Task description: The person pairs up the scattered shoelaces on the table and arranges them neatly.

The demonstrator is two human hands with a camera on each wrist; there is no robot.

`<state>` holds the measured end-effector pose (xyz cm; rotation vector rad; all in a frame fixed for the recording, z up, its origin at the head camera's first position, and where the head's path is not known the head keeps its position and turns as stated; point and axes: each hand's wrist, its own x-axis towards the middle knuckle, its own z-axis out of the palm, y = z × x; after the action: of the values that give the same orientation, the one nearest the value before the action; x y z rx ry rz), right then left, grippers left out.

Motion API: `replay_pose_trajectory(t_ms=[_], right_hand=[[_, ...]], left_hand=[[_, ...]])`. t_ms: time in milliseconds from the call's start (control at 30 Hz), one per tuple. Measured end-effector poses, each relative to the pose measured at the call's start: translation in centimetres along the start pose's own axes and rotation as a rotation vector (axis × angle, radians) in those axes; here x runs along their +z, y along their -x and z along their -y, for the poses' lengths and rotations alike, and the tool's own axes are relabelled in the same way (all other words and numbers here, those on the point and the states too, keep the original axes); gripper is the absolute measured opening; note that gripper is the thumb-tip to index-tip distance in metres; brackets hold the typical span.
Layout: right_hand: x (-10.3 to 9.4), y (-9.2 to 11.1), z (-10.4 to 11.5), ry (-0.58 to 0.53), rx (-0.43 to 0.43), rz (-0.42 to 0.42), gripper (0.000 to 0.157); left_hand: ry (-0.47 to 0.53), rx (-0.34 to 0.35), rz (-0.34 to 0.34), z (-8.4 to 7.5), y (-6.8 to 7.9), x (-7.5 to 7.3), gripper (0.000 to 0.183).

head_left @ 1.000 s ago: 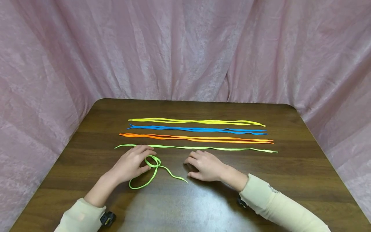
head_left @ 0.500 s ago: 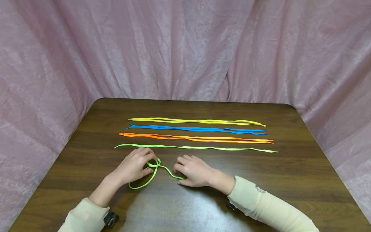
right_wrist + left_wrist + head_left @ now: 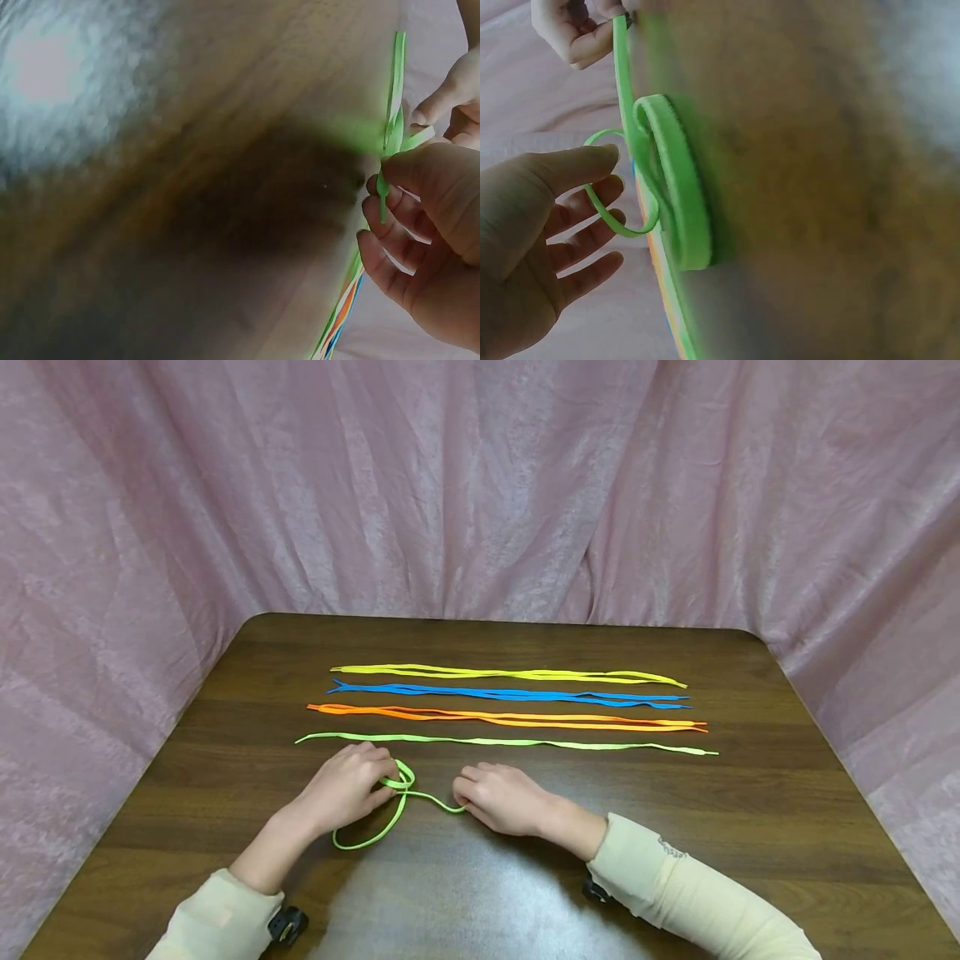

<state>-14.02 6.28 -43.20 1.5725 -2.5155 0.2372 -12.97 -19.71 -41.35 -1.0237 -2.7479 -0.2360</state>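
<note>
A loosely looped lime-green shoelace [image 3: 431, 797] lies between the two hands on the brown wooden table [image 3: 480, 893]. My left hand [image 3: 345, 787] pinches one of its loops between thumb and index finger, the other fingers spread in the left wrist view. Beside it, the wider green band [image 3: 682, 187] of the same lace curves over the tabletop. My right hand [image 3: 502, 797] pinches the lace near its free end; in the right wrist view the short tip [image 3: 383, 206] sticks out past the thumb. The lace runs slightly slack between the hands.
Just beyond the hands, a second lime-green lace [image 3: 502, 742] is stretched straight across. Behind it lie orange laces [image 3: 337, 709], blue laces [image 3: 480, 693] and yellow laces [image 3: 547, 675] in parallel rows. A pink curtain [image 3: 480, 485] hangs behind the table.
My right hand has moved left to the free end of the lace, taken hold of it and lifted it a little. My left fingers have closed on the loop.
</note>
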Motion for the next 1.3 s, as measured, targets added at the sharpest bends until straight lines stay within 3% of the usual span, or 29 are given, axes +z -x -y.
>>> replay_pose_trajectory(t_ms=[600, 1067, 1300], right_hand=[[-0.6, 1.2, -1.6, -0.053, 0.049, -0.036, 0.013], [-1.1, 3.1, -3.1, -0.088, 0.137, 0.003, 0.011], [-1.5, 4.6, -4.3, -0.121, 0.189, 0.01, 0.008]], left_hand=[[-0.003, -0.018, -0.057, 0.4, -0.4, -2.8, 0.011], [-0.021, -0.081, -0.053, 1.3, 0.2, -3.6, 0.002], [-0.011, -0.117, -0.061, 2.2, 0.3, -3.7, 0.008]])
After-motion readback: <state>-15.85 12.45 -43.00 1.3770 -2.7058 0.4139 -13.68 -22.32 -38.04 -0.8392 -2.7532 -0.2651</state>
